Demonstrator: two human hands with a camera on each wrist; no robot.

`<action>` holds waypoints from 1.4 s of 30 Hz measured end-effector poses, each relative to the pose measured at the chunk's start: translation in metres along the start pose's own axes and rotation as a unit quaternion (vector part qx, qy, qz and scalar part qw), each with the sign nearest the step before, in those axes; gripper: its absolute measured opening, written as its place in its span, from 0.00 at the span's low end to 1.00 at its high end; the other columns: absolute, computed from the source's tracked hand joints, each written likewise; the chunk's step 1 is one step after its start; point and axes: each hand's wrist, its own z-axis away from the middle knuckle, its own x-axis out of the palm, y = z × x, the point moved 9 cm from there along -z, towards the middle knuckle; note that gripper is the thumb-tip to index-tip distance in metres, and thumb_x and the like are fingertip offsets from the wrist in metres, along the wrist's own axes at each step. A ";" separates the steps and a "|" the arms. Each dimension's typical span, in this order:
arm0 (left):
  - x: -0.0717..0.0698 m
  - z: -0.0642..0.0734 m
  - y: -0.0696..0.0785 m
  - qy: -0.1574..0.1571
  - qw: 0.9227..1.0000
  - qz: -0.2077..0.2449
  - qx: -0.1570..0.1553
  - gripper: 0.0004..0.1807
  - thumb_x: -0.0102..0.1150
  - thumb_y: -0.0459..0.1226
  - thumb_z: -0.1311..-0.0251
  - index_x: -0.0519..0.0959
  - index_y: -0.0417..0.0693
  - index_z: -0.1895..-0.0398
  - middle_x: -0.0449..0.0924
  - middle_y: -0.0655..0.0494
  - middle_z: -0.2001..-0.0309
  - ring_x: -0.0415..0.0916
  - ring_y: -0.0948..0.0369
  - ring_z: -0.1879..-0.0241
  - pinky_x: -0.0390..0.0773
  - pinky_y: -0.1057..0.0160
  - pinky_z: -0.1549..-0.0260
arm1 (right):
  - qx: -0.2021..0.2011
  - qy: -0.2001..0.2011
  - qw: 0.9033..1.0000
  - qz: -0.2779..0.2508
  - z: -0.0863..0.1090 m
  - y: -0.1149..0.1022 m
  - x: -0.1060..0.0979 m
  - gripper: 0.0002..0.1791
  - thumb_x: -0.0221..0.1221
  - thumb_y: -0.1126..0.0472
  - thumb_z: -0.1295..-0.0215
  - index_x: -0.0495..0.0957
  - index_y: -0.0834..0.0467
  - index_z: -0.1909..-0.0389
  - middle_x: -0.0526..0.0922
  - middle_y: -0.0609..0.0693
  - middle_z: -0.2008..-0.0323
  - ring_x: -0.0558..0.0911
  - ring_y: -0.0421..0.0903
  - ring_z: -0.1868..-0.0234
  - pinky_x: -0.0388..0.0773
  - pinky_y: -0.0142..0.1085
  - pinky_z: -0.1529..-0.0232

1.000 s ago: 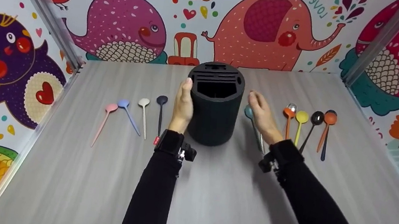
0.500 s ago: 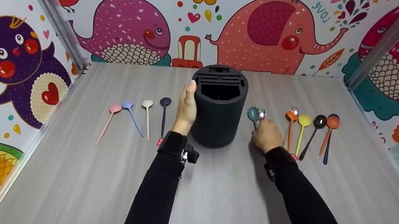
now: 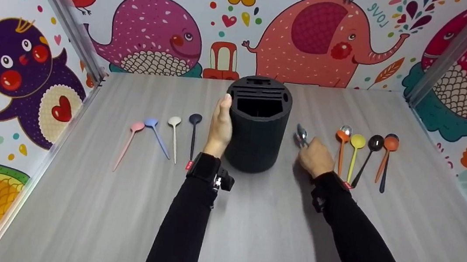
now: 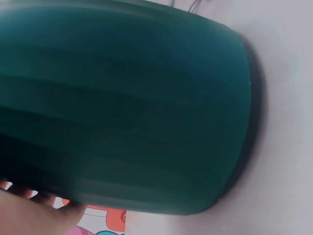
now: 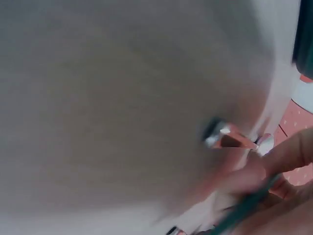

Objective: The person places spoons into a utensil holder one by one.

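Note:
My left hand (image 3: 219,126) lies along the left side of a dark green cylindrical utensil holder (image 3: 253,146), its fingers mostly straight against the wall. The holder stands upright with slots and a large opening on top. In the left wrist view the holder's side (image 4: 137,107) fills most of the picture. To its right, my right hand (image 3: 317,157) pinches a teal spoon by the handle; that handle (image 5: 244,208) shows blurred in the right wrist view. Beside its bowl is a silver spoon's bowl (image 3: 302,134); I cannot tell whether the hand holds this one too.
On the left lie a pink spoon (image 3: 127,141), a blue spoon (image 3: 158,138), a white spoon (image 3: 174,137) and a navy spoon (image 3: 193,137). On the right are several more, among them a yellow spoon (image 3: 356,147) and a black spoon (image 3: 374,149). Printed walls enclose the grey table (image 3: 248,229).
My right hand has come down beside the holder and taken the teal spoon's handle; the teal bowl has turned on edge against the silver one. The left hand stays on the holder.

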 end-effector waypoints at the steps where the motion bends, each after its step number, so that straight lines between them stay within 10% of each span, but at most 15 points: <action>1: 0.000 0.000 0.000 0.000 1.000 -0.002 -0.002 0.32 0.28 0.53 0.31 0.65 0.44 0.34 0.67 0.50 0.35 0.62 0.57 0.32 0.59 0.58 0.30 | 0.005 0.004 1.000 -0.019 0.000 -0.001 -0.004 0.22 0.42 0.56 0.36 0.68 0.66 0.49 0.78 0.67 0.54 0.79 0.61 0.58 0.75 0.51 0.61; 9: -0.003 -0.001 -0.001 -0.003 1.000 -0.020 -0.019 0.36 0.28 0.56 0.32 0.56 0.47 0.27 0.56 0.52 0.26 0.51 0.58 0.26 0.51 0.59 0.27 | -0.082 0.116 0.970 -0.196 0.001 -0.051 -0.070 0.23 0.41 0.43 0.28 0.71 0.59 0.67 0.69 0.50 0.73 0.69 0.47 0.71 0.65 0.36 0.71; 21: -0.002 0.000 -0.001 -0.004 1.000 -0.016 -0.015 0.34 0.28 0.53 0.30 0.55 0.42 0.27 0.55 0.48 0.26 0.51 0.56 0.26 0.51 0.60 0.26 | -0.166 0.142 0.866 -0.451 0.047 -0.155 -0.167 0.27 0.48 0.41 0.31 0.56 0.49 0.88 0.56 0.42 0.89 0.57 0.39 0.85 0.52 0.32 0.83; 30: 0.000 0.002 -0.002 -0.003 1.000 -0.018 -0.023 0.35 0.28 0.54 0.31 0.56 0.45 0.28 0.57 0.50 0.27 0.52 0.56 0.26 0.52 0.59 0.27 | -0.267 0.060 0.764 -0.584 0.047 -0.200 -0.155 0.25 0.45 0.51 0.27 0.59 0.53 0.87 0.55 0.44 0.91 0.52 0.42 0.88 0.48 0.34 0.88; 33: 0.000 0.003 -0.002 -0.001 0.999 -0.025 -0.021 0.34 0.28 0.54 0.31 0.57 0.44 0.28 0.58 0.49 0.27 0.53 0.56 0.27 0.53 0.58 0.27 | -0.287 0.041 0.761 -0.581 0.045 -0.208 -0.141 0.25 0.45 0.52 0.27 0.61 0.55 0.87 0.58 0.46 0.91 0.56 0.44 0.88 0.55 0.36 0.86; 42: -0.001 0.002 -0.003 0.000 0.999 -0.036 -0.025 0.35 0.28 0.54 0.31 0.56 0.43 0.28 0.57 0.48 0.27 0.52 0.55 0.26 0.52 0.59 0.27 | -0.259 0.051 0.812 -0.520 0.039 -0.199 -0.116 0.21 0.52 0.51 0.31 0.69 0.59 0.82 0.66 0.48 0.90 0.67 0.45 0.86 0.67 0.36 0.79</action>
